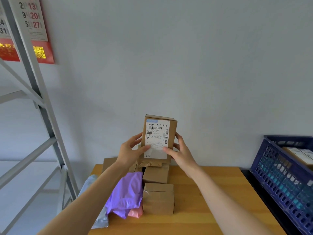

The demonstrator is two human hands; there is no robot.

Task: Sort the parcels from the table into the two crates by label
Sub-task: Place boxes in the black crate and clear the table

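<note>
Sitting right of the right hand [182,154], a blue crate [277,177] has parcels [299,155] inside. That hand and the left hand [130,150] grip a labelled box [159,133] above more boxes [158,198] and a purple bag [126,194].
</note>
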